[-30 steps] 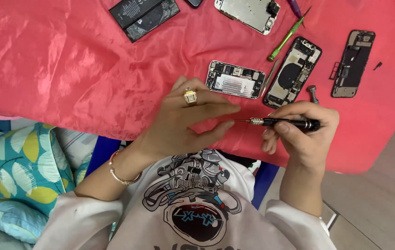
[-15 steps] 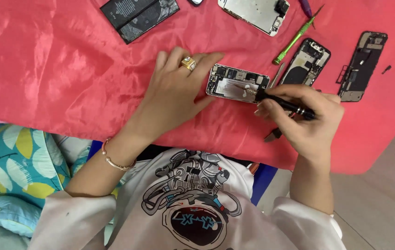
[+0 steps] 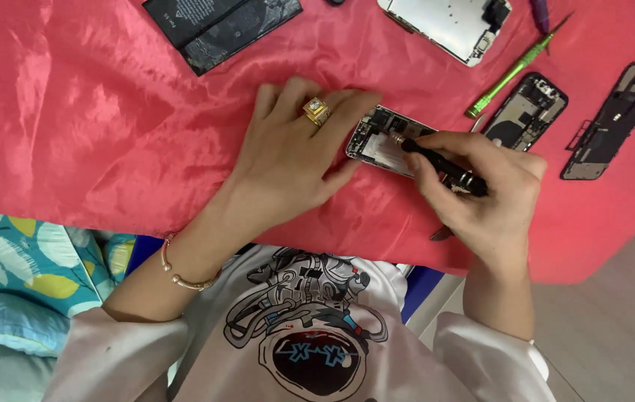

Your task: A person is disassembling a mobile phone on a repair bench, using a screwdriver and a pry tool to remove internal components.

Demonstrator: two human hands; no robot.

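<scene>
Red cloth [image 3: 94, 126] covers the tabletop; on it, far side, lie two black battery packs [image 3: 220, 26], a silver phone chassis [image 3: 448, 22], two opened phone housings [image 3: 522, 112] and a green-handled screwdriver [image 3: 511, 71]. Your left hand [image 3: 295, 164] rests flat, fingers loose, grip empty, fingertips steadying the opened phone [image 3: 384, 141] at centre. Your right hand [image 3: 481, 186] has its grip closed round a black screwdriver [image 3: 444, 167], tip on that phone's internals.
</scene>
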